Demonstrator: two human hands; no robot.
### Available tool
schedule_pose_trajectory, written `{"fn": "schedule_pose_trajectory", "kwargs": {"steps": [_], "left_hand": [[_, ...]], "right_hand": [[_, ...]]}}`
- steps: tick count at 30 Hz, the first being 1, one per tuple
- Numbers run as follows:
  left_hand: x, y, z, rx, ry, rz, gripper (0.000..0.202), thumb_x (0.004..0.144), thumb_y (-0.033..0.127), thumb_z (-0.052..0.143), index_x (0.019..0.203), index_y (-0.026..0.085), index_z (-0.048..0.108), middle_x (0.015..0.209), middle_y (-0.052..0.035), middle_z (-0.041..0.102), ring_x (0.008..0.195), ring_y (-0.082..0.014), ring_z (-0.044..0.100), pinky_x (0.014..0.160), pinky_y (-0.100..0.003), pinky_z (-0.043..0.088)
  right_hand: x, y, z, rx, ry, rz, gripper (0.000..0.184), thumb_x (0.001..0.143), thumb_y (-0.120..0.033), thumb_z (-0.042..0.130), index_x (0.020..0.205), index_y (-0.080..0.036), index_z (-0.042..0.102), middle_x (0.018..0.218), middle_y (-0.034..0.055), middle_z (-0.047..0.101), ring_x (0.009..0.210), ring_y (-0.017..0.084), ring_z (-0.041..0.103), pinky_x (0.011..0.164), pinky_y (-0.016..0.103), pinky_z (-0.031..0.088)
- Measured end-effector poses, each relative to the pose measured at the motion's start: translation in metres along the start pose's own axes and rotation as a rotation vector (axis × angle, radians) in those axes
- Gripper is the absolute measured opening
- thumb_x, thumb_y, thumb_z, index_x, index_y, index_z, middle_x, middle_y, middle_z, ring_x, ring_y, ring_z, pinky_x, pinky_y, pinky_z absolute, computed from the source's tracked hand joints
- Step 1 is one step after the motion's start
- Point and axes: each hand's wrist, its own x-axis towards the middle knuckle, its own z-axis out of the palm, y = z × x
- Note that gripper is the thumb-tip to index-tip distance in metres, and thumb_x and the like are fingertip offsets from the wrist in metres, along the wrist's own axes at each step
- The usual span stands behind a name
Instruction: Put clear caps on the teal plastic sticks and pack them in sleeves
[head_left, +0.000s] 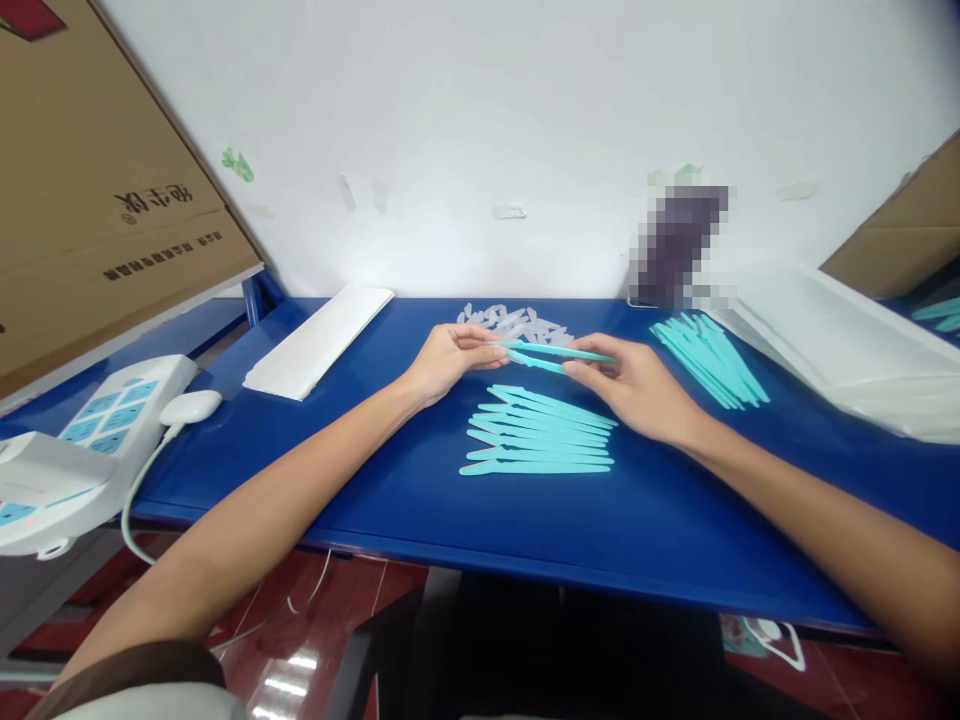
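Observation:
Both my hands are over the middle of the blue table (390,490). My left hand (448,358) pinches the left ends of two thin turquoise plastic sticks (551,354). My right hand (637,388) grips their right ends with curled fingers. Just below the hands lies a neat row of several turquoise sticks (537,432). Behind the hands sits a small heap of clear plastic caps (516,322). A second, looser bundle of turquoise sticks (711,358) lies to the right.
A flat white pack (319,342) lies at the back left. White power strips (79,440) and a cable sit at the left edge. Cardboard boxes (97,190) lean left and right. A white plastic bag (840,345) covers the right side.

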Motion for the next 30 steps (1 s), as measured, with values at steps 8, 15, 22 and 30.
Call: {"fn": "schedule_pose_trajectory", "kwargs": {"steps": [8, 15, 22, 30], "left_hand": [[-0.0034, -0.0035, 0.0081, -0.026, -0.052, -0.056, 0.032, 0.058, 0.023, 0.096, 0.08, 0.009, 0.077, 0.076, -0.0086, 0.077, 0.073, -0.0171, 0.075, 0.084, -0.033, 0.062], [-0.0004, -0.0001, 0.0048, 0.037, -0.026, -0.004, 0.034, 0.058, 0.028, 0.096, 0.082, 0.01, 0.079, 0.076, -0.0089, 0.077, 0.072, -0.0166, 0.074, 0.08, -0.032, 0.061], [-0.0005, 0.0055, 0.0046, 0.109, 0.029, 0.066, 0.033, 0.056, 0.027, 0.096, 0.079, 0.011, 0.079, 0.074, -0.0084, 0.077, 0.071, -0.018, 0.072, 0.079, -0.035, 0.06], [-0.0003, -0.0017, 0.0046, 0.039, -0.006, 0.024, 0.034, 0.054, 0.028, 0.097, 0.077, 0.012, 0.079, 0.073, -0.0068, 0.076, 0.071, -0.0163, 0.071, 0.082, -0.035, 0.059]], "right_hand": [[0.0024, -0.0066, 0.0033, 0.047, 0.199, 0.058, 0.038, 0.075, -0.054, 0.078, 0.087, -0.019, 0.07, 0.071, 0.0045, 0.068, 0.059, 0.018, 0.06, 0.054, 0.031, 0.047], [0.0023, -0.0042, -0.0004, 0.008, 0.112, 0.021, 0.034, 0.084, -0.052, 0.069, 0.095, -0.019, 0.071, 0.082, 0.0061, 0.071, 0.067, 0.021, 0.066, 0.059, 0.031, 0.048], [-0.0009, -0.001, 0.0015, -0.13, 0.119, -0.016, 0.03, 0.096, -0.046, 0.055, 0.098, -0.02, 0.072, 0.07, 0.0017, 0.066, 0.057, 0.016, 0.055, 0.053, 0.028, 0.038], [-0.0017, -0.006, -0.0024, -0.196, 0.104, -0.066, 0.037, 0.096, -0.048, 0.053, 0.095, -0.018, 0.075, 0.073, 0.0027, 0.067, 0.054, 0.014, 0.046, 0.055, 0.029, 0.038]]}}
